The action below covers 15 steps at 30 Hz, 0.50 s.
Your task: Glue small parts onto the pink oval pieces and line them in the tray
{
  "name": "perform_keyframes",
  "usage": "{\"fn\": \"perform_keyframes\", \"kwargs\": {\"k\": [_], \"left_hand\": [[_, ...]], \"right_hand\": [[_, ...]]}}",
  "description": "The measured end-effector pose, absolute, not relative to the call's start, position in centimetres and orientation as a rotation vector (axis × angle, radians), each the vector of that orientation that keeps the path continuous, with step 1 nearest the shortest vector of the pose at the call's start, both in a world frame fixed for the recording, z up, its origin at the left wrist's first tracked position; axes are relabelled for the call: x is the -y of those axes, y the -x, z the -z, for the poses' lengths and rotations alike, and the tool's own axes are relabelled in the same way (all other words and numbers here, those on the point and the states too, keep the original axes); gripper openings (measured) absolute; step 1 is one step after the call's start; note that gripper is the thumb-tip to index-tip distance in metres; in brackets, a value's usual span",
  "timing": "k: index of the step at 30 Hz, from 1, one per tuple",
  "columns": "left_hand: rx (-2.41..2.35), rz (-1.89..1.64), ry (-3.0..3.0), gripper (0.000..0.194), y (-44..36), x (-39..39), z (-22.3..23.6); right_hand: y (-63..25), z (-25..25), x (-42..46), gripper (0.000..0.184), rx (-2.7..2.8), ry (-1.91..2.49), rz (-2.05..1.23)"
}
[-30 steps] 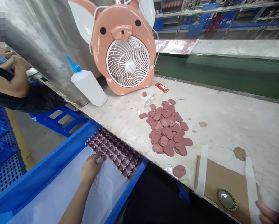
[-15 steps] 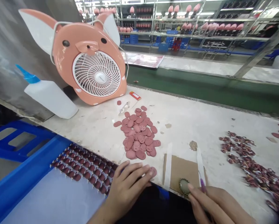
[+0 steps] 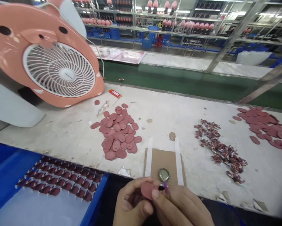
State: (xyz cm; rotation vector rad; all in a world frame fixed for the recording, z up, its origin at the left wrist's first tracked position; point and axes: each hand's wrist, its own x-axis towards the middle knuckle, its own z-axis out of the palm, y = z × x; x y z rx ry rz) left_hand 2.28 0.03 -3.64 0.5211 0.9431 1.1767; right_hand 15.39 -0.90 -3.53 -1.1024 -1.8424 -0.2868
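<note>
My left hand (image 3: 129, 202) is closed on a flat, dull-red oval piece (image 3: 147, 190), held up in front of the table edge. My right hand (image 3: 182, 207) grips a thin purple-tipped tool (image 3: 165, 187) whose exact kind I cannot make out; its thumb or finger also meets the oval's right side. Just beyond the hands, a bottle cap (image 3: 164, 174) lies upturned on a cardboard square (image 3: 163, 157) fixed with white strips. A loose pile of similar ovals (image 3: 119, 135) with small holes spreads to the left.
Small dark-red parts (image 3: 222, 150) are heaped right of the cardboard. More red ovals (image 3: 265, 124) lie farther right. A pink animal-shaped fan (image 3: 67, 73) and a white bottle (image 3: 16, 105) stand left. Below, a blue bin (image 3: 95, 201) contains rows of dark pieces (image 3: 61, 177).
My left hand has picked up an oval from the table edge and brought it to my right hand. My right hand has moved away from the bottle cap. The view has turned right.
</note>
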Motion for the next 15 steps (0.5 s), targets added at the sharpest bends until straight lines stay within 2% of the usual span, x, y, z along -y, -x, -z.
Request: {"fn": "perform_keyframes", "kwargs": {"k": [4,8,15], "left_hand": [[-0.985,-1.149,-0.343,0.034,-2.6,-0.3,3.1],[-1.021,-1.088,-0.333,0.034,-1.5,-0.6,3.2],[-1.001,-0.964,-0.291,0.04,-1.3,-0.1,2.5]], "right_hand": [[-17.1,2.0,0.7,0.019,1.916,1.061,0.009],[-19.8,1.1,0.6,0.038,1.803,1.144,-0.425],[-21.0,2.9,0.9,0.02,1.723,1.308,-0.411]]}}
